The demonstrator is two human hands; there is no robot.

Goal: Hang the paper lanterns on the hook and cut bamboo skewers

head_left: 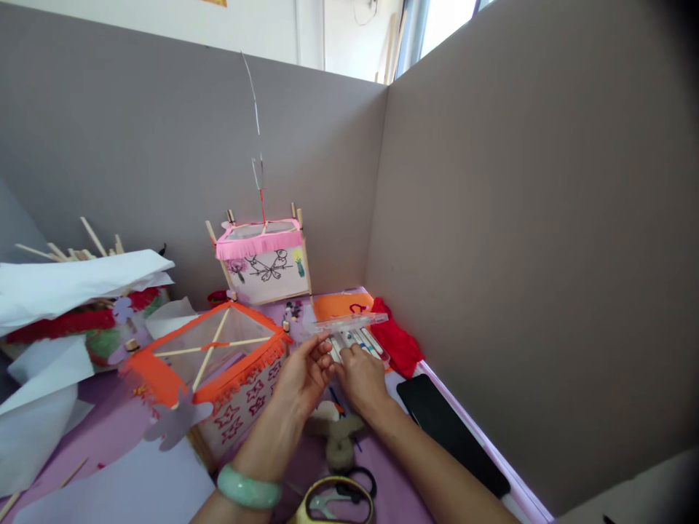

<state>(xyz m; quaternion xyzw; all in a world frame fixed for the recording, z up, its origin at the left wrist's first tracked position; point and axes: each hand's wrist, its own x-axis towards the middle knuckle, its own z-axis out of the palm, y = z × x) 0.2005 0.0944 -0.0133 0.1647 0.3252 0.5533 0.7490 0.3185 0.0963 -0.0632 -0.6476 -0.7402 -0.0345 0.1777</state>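
Left hand (pixel 310 366) is half-curled, right hand (pixel 361 378) bends over markers (pixel 372 342) in clear case (pixel 376 319), left of red cloth (pixel 396 340); grips indeterminable.

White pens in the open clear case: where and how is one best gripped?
Probably by the barrel, pinched from above on the near side. The pens are slim and lie side by side, the raised clear lid stands at the far side, and the right hand reaches in from the near side.
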